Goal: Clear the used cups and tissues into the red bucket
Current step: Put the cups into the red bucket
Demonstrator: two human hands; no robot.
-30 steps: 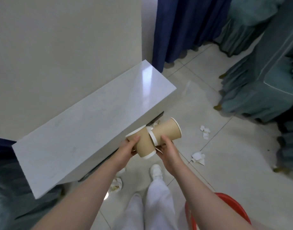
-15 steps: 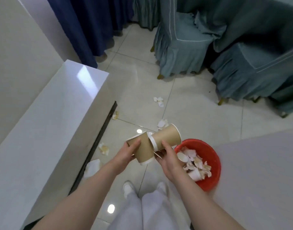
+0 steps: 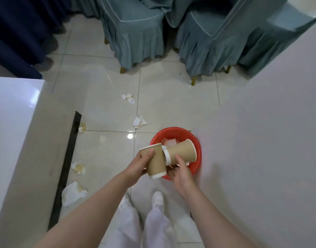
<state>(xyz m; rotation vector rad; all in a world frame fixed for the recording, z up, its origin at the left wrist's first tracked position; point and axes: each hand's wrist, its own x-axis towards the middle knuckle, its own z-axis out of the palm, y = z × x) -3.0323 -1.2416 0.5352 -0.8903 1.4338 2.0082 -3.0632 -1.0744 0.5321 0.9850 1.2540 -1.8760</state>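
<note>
My left hand (image 3: 142,162) grips a brown paper cup (image 3: 156,163), held upright with its white rim up. My right hand (image 3: 180,171) holds a second brown paper cup (image 3: 182,152) that lies on its side, mouth to the right. Both cups hang over the near left part of the red bucket (image 3: 198,154) on the floor. Crumpled white tissues (image 3: 168,142) lie inside the bucket. Stained tissues lie on the floor tiles: a crumpled tissue (image 3: 139,122) just beyond the bucket, another tissue (image 3: 128,98) farther off, and a large flat tissue (image 3: 73,193) to my left.
A white marble counter (image 3: 12,122) with a dark base strip (image 3: 67,163) runs along the left. A pale table surface (image 3: 264,140) fills the right. Blue-grey covered chairs (image 3: 135,27) stand beyond the bucket. More tissues (image 3: 78,168) lie by the counter base. My white-trousered legs (image 3: 141,224) are below.
My view has swung right from the counter toward the floor. Both hands carried the two cups across, and they now hang over the red bucket instead of left of it.
</note>
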